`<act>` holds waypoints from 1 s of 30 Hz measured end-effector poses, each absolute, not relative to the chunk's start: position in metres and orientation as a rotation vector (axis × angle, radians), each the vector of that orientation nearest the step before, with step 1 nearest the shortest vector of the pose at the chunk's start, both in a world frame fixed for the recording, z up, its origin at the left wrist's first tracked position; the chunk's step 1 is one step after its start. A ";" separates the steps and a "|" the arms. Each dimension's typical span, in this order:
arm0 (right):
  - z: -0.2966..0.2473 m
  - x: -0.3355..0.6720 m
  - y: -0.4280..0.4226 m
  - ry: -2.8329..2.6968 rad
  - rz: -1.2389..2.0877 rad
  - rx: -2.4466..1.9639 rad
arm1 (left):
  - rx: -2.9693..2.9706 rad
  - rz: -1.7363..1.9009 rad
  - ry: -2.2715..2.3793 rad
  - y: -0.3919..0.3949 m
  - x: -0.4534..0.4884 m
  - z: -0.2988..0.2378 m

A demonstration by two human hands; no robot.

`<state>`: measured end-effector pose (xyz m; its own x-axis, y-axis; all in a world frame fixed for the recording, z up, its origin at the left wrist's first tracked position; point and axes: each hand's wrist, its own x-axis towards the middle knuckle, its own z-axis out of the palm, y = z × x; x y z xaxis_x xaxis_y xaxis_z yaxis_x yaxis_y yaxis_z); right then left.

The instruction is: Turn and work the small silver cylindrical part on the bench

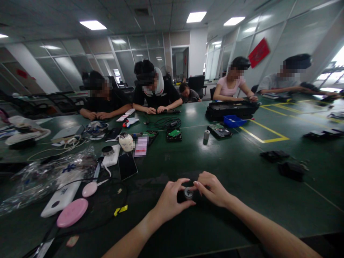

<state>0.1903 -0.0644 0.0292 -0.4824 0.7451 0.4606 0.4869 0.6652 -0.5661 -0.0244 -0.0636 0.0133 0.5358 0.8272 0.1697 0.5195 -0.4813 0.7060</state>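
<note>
My left hand (172, 197) curls around a small round metal part (189, 194) with a grey rim and a darker middle, close above the green table. Its thumb is on the near side and its fingers on the far side. My right hand (213, 188) is closed in a pinch just right of the part, fingertips at its upper edge. Whether these tips hold something tiny is too small to tell. Farther out on the table stands a small silver cylinder (206, 135), beside a flat black-and-silver device (219, 130).
To the left lie a pink round case (72, 213), a white power bank (61, 199), a dark phone (128, 166) and crumpled clear plastic (53, 179). A blue tray (234, 121) and black parts (291, 170) sit at right. Several people work across the table.
</note>
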 end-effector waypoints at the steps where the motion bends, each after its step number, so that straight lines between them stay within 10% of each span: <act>1: 0.029 0.191 -0.064 -2.156 0.481 -0.947 | 2.177 0.666 1.090 -0.064 -0.024 0.014; 30: 0.027 0.191 -0.064 -2.120 0.576 -1.012 | 2.176 0.643 1.096 -0.064 -0.024 0.019</act>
